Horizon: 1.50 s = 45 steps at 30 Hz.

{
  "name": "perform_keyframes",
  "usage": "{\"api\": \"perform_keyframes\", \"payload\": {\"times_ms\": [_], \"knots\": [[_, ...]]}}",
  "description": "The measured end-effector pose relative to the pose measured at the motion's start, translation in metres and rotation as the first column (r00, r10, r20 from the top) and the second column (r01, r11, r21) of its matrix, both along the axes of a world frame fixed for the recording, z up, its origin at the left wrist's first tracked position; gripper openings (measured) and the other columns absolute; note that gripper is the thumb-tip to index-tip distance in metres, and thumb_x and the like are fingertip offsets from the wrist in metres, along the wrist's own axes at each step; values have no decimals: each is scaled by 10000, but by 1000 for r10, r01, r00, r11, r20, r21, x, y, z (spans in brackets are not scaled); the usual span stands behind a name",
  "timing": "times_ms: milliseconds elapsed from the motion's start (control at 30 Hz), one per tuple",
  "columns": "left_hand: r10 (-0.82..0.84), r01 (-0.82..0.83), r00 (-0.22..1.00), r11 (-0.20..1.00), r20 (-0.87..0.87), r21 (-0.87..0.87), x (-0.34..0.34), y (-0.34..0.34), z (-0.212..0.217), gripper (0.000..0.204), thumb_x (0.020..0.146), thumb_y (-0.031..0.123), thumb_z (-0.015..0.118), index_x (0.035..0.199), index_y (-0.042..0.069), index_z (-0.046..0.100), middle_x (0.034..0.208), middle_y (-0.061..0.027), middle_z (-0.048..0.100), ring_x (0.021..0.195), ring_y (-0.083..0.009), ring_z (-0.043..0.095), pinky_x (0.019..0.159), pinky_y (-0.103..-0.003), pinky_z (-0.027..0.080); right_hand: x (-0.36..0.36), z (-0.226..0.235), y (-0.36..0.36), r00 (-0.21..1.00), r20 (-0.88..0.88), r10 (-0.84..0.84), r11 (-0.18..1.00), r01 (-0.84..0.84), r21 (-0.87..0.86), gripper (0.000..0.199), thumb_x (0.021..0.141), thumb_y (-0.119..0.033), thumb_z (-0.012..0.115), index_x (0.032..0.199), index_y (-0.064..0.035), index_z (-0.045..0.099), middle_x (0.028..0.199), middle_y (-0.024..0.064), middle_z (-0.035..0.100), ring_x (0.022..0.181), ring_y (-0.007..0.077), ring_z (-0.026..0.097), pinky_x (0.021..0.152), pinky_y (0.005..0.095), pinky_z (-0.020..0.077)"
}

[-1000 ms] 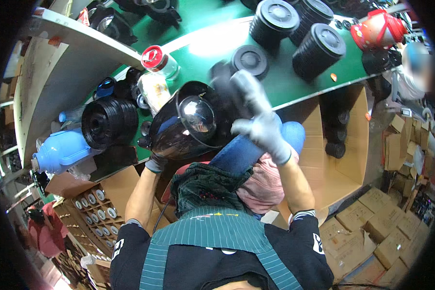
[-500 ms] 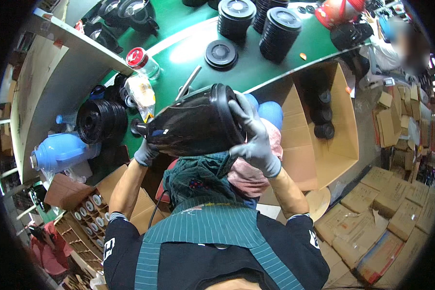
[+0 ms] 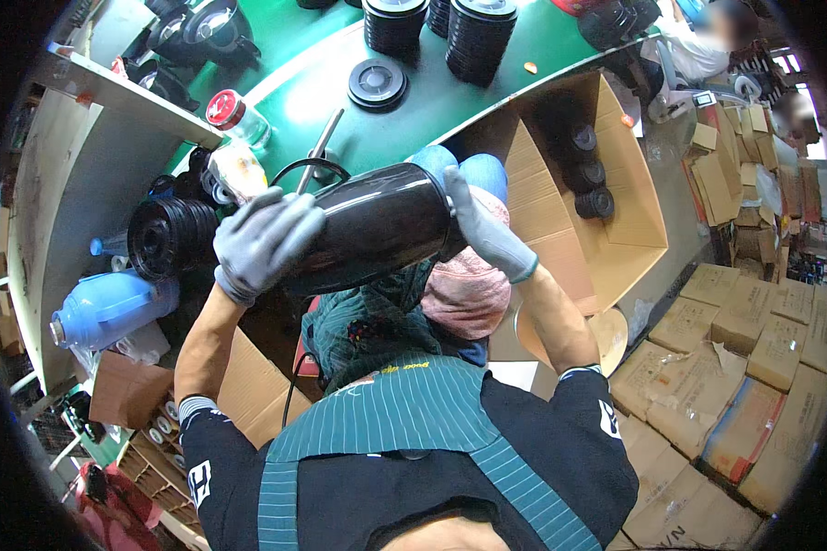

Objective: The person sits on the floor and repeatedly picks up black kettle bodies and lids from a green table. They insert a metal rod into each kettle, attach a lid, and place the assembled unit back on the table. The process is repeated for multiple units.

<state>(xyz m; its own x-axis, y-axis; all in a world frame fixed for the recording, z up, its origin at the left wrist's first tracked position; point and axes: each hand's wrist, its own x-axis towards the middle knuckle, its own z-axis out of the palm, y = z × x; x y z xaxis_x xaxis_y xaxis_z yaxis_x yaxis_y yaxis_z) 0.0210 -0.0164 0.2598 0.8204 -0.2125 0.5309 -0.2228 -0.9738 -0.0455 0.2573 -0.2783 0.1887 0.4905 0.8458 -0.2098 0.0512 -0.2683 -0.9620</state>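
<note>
A glossy black jug point(image 3: 381, 225) lies sideways above my lap, with its wider end to the right. My left hand point(image 3: 271, 241), in a grey glove, wraps over its left end and hides that end. The gloved right hand point(image 3: 492, 231) presses its palm and fingers against the jug's right end, so the jug is held between both hands. A black curved handle or loop point(image 3: 308, 167) shows just beyond the left hand, beside a slanting metal rod point(image 3: 323, 142). Farther off, a flat black round part point(image 3: 377, 84) rests on the green table point(image 3: 312, 101).
Stacks of black round parts point(image 3: 481, 46) stand at the back. A red-lidded clear jar point(image 3: 237, 118), more black discs point(image 3: 170, 237) and a blue jug point(image 3: 115, 308) are at left. An open carton point(image 3: 639, 207) with black parts stands at right, above stacked cartons point(image 3: 680, 395). A person point(image 3: 698, 46) is at far right.
The left hand has come from beneath the jug to over its left end. The right hand's spread fingers have straightened against the right end. The view has shifted a little.
</note>
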Motion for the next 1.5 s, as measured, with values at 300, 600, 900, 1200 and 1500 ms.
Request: {"api": "perform_keyframes", "payload": {"times_ms": [300,600,900,1200,1500], "knots": [[8,-261,965,-12,-261,-965,-11,-11,-97,398,951,119,727,1322,-25,726,1217,-88,776,1096,-164,719,1023,-339,561,-15,56,-10,851,511,-117,854,-177,490,1157,899,-594,784,1711,22,239,1722,267,330,1565,414,379,1274,511,306],[26,-10,999,863,26,-506,9,-10,-27,426,863,194,756,1264,52,777,1153,-137,796,1040,-284,782,962,-415,616,1,25,-6,872,-489,-4,999,20,26,593,1218,-382,290,1481,55,593,1236,125,748,1101,169,680,1066,305,496],[41,-56,998,620,-38,-783,20,-23,-31,429,868,212,771,1239,-2,764,1096,-166,787,1019,-322,776,945,-401,604,-37,52,-13,979,-168,-113,908,170,384,830,1103,-549,520,1699,-9,315,1728,188,366,1574,312,393,1292,402,301],[77,-249,967,66,-244,-966,-8,-22,-119,471,890,207,799,1286,-37,732,1137,-129,793,1069,-197,748,985,-349,579,-22,48,-17,909,417,-10,851,-211,480,1006,1092,-666,436,1730,33,95,1806,260,95,1681,362,111,1351,419,93],[-1,-39,997,870,-82,-491,21,-14,-12,420,894,227,712,1269,45,764,1156,-161,785,1056,-327,775,954,-429,615,-18,49,-14,874,-469,-131,990,141,-13,613,1212,-415,247,1569,28,476,1468,168,635,1377,258,589,1218,368,396]]}}
